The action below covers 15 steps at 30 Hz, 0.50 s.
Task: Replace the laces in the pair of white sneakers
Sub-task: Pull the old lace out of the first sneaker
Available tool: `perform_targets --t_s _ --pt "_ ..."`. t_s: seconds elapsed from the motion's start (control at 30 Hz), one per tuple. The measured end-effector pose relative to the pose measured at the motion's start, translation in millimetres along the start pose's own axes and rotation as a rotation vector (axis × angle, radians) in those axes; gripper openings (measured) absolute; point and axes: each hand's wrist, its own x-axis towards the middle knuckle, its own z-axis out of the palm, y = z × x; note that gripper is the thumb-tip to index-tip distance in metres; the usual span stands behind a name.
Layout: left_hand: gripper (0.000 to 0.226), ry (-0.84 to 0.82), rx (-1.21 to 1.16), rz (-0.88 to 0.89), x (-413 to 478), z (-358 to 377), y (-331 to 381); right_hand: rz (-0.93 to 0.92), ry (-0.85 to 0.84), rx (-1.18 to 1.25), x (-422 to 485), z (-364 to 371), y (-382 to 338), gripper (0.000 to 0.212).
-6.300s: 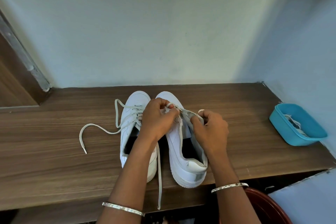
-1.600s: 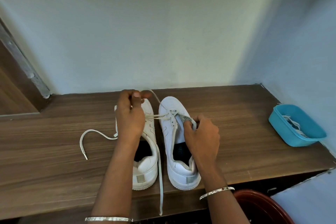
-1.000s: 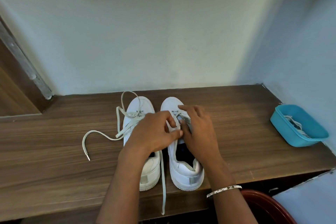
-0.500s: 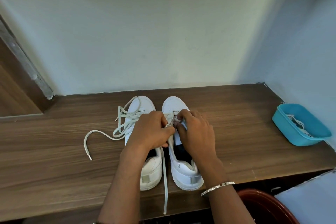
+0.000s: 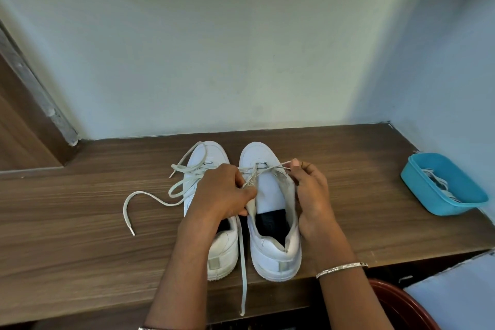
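Observation:
Two white sneakers stand side by side on the wooden shelf (image 5: pixel 80 244), toes toward the wall. On the left sneaker (image 5: pixel 214 254) a loose lace (image 5: pixel 150 195) trails off to the left. The right sneaker (image 5: pixel 270 222) has a lace only through its lowest eyelets. My left hand (image 5: pixel 222 193) grips the left eyelet flap of the right sneaker. My right hand (image 5: pixel 308 190) pinches the right sneaker's lace (image 5: pixel 278 166) near its end, pulled out to the right. Another lace strand (image 5: pixel 242 262) hangs between the shoes over the shelf's front edge.
A blue plastic tub (image 5: pixel 442 185) with white laces in it sits at the shelf's right end by the wall. A dark red round basin (image 5: pixel 401 308) is below the shelf at lower right. A wooden door frame (image 5: pixel 24 115) stands at left.
My right hand has moved from the middle of the right sneaker out to its right side, drawing the lace end with it. My left hand stays on the sneaker's left flap.

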Motion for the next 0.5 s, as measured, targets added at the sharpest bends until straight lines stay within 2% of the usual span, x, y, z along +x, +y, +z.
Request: perform_targets --t_s 0.03,0.13,0.2,0.27,0.33,0.4,0.5 --pt "0.020 -0.003 -0.005 -0.001 0 0 0 -0.104 0.021 -0.099 0 -1 1 0.007" --pt "0.018 -0.015 -0.030 -0.007 0 -1 0 -0.577 0.035 -0.658 -4 2 1 0.035" --pt "0.016 -0.016 -0.034 -0.006 0 -2 0 -0.748 -0.002 -0.991 -11 10 -1 0.033" --pt "0.015 -0.019 -0.030 0.000 1 -2 -1 -0.788 -0.036 -1.240 -17 15 5 0.028" --pt "0.014 -0.023 -0.036 0.003 0 -2 -2 -0.779 -0.029 -1.357 -18 14 10 0.024" --pt "0.013 -0.022 -0.041 0.001 0 -2 -2 -0.726 -0.019 -1.361 -15 10 11 0.016" --pt "0.013 -0.017 -0.041 -0.003 0 -2 -2 -0.717 0.001 -1.211 -13 10 10 0.003"
